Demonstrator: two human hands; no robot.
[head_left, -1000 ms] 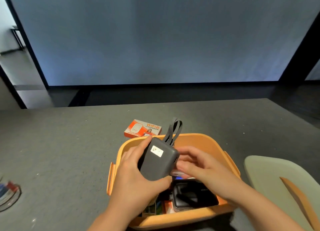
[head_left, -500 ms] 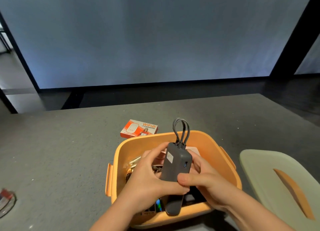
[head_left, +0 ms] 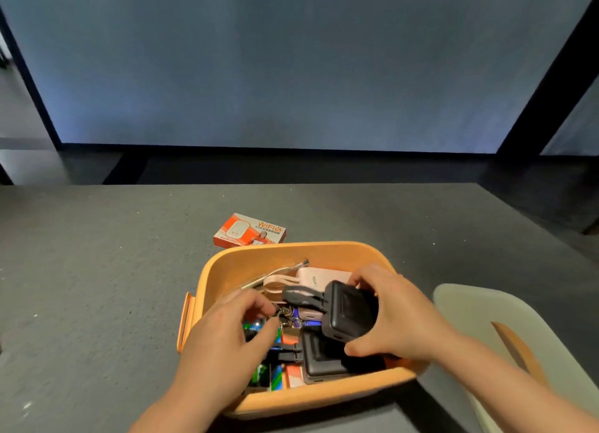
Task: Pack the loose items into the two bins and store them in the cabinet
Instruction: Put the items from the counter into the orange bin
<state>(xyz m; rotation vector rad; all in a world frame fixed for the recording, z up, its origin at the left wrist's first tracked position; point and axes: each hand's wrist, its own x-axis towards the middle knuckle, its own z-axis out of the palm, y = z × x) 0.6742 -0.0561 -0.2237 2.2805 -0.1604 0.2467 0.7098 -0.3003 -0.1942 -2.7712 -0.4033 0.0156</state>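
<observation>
My right hand (head_left: 397, 316) grips a matte grey power bank (head_left: 348, 314) inside the rounded orange plastic bin (head_left: 324, 392); my left hand (head_left: 227, 338) pinches metal keyrings (head_left: 285, 314) among its packed gadgets.

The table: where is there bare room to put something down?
Bare table left of the orange bin, and behind the WiFi box to the far edge. The bin is crowded, both hands inside; the lid fills the right.

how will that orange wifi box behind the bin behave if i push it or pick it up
The WiFi box lies flat on the table, so it should slide when pushed, not roll or tip. It looks like thin printed card, so probably light, and it may dent if squeezed. Its glossy faces could be slightly slippery.
</observation>
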